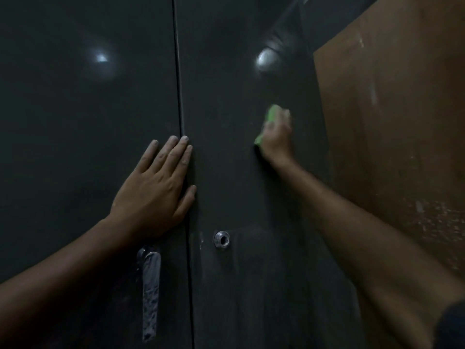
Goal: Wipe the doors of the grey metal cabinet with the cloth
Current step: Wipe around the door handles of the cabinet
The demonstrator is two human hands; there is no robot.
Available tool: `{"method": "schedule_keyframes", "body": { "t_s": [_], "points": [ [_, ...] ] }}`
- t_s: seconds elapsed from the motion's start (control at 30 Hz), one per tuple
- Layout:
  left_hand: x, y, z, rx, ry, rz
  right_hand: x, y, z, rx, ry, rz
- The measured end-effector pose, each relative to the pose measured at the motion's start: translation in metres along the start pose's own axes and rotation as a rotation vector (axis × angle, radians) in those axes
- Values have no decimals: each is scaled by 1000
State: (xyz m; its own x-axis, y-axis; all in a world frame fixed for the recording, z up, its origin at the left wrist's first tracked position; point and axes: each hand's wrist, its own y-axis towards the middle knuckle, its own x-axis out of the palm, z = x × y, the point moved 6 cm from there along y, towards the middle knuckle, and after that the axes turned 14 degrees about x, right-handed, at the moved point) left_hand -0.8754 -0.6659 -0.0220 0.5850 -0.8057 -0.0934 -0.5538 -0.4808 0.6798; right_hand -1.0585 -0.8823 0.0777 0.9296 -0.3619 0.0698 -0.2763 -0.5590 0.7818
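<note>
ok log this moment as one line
left hand: flat on grey metal cabinet doors, across seam | right hand: holds green cloth on right door | silver lever handle: untouched

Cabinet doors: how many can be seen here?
2. The left door has the left hand flat near its inner edge; the right door has the right hand with the green cloth. Others may lie outside the frame.

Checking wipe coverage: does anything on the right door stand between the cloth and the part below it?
Only the round lock, low near the seam. The right hand presses the green cloth on bare door.
</note>
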Motion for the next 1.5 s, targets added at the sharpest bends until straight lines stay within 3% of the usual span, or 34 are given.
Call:
{"method": "schedule_keyframes", "body": {
  "t_s": [0.07, 0.13, 0.2, 0.27, 0.37, 0.43, 0.5, 0.57, 0.63, 0.7, 0.77, 0.87, 0.97, 1.0, 1.07, 1.13, 1.2, 1.23, 1.3, 1.43, 1.5],
  "points": [
    [0, -1, 0, 0, 3, 0, 14, -56, -45, -323, 23, -131],
    [1, -1, 0, -2, -1, -7, 15, -109, -42, -635, -23, -290],
    [2, -1, 0, -5, -8, -11, 3, -121, -3, -729, -70, -326],
    [1, -1, 0, -5, -11, -14, -12, -81, 31, -519, -14, -202],
    [1, -2, 1, -2, -11, -21, -20, 4, 32, 85, 21, -27],
    [0, -2, 1, -5, -17, -26, -9, 22, -22, 146, 45, 13],
    [-2, -2, 1, -13, -20, -20, 13, -4, -91, -88, 84, 5],
    [-4, -4, 0, -37, -38, -14, 35, -62, -131, -392, 88, -103],
    [-5, -6, -1, -60, -68, -4, 34, -114, -121, -632, 109, -228],
    [-6, -6, -1, -78, -88, 8, 22, -131, -65, -723, 66, -282],
    [-5, -5, -1, -78, -90, 6, 6, -121, 8, -634, 45, -240],
    [-4, -3, 0, -60, -78, 3, -29, -63, 105, -219, 40, -42],
    [-2, -4, 3, -47, -57, -4, -52, 2, 150, 255, 32, 75],
    [-1, -4, 3, -41, -48, -9, -52, 9, 145, 334, 26, 112],
    [0, -5, 2, -34, -38, -14, -38, -4, 112, 231, 64, 103],
    [-1, -6, 1, -32, -24, -5, -21, -49, 78, -119, 96, -9],
    [0, -4, 3, 2, -4, -5, -16, -101, 90, -348, 75, -119],
    [1, -3, 4, 24, 4, -8, -20, -112, 112, -342, 54, -133],
    [3, -1, 5, 47, 16, -10, -37, -88, 157, -146, 52, -48],
    [4, -1, 7, 56, 19, -1, -60, 37, 214, 498, 112, 120],
    [4, 0, 6, 63, 20, 1, -53, 49, 177, 455, 53, 116]
  ]
}}
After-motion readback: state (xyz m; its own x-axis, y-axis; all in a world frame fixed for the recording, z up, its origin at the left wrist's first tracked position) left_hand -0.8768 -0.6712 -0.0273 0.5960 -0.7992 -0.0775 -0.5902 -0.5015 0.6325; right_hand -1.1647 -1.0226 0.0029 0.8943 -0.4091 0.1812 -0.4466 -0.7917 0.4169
